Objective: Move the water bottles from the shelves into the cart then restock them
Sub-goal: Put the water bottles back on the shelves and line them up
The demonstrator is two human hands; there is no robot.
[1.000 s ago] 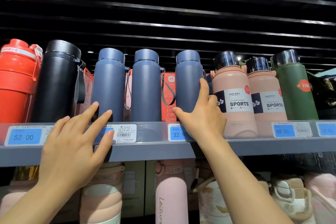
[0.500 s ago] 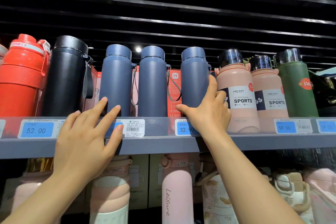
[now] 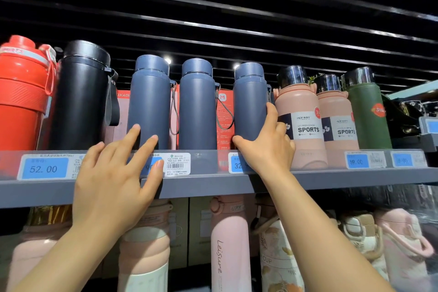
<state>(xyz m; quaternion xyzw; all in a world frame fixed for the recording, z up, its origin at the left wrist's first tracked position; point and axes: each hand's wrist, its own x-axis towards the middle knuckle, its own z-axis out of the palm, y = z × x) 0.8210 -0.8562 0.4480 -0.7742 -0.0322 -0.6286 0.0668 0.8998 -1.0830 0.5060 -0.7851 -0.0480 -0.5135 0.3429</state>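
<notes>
Three slate-blue bottles stand upright in a row on the grey shelf (image 3: 213, 186). My left hand (image 3: 113, 180) reaches up with straight fingers; its fingertips touch the lower front of the left blue bottle (image 3: 150, 102). The middle blue bottle (image 3: 198, 104) stands untouched. My right hand (image 3: 267, 144) wraps the base of the right blue bottle (image 3: 250, 102), thumb on its left side and fingers on its right side, against the pink bottle beside it.
A red bottle (image 3: 21, 92) and a black bottle (image 3: 83, 95) stand at the left. Two pink SPORTS bottles (image 3: 301, 111) and a green bottle (image 3: 365, 109) stand at the right. Red boxes sit behind the row. Pale pink bottles (image 3: 228, 244) fill the lower shelf. Price tags (image 3: 43, 168) line the shelf edge.
The view has shifted so the shelf sits slightly lower and further right. Both hands stay at the same bottles; the left fingertips have crept a little higher onto the left blue bottle.
</notes>
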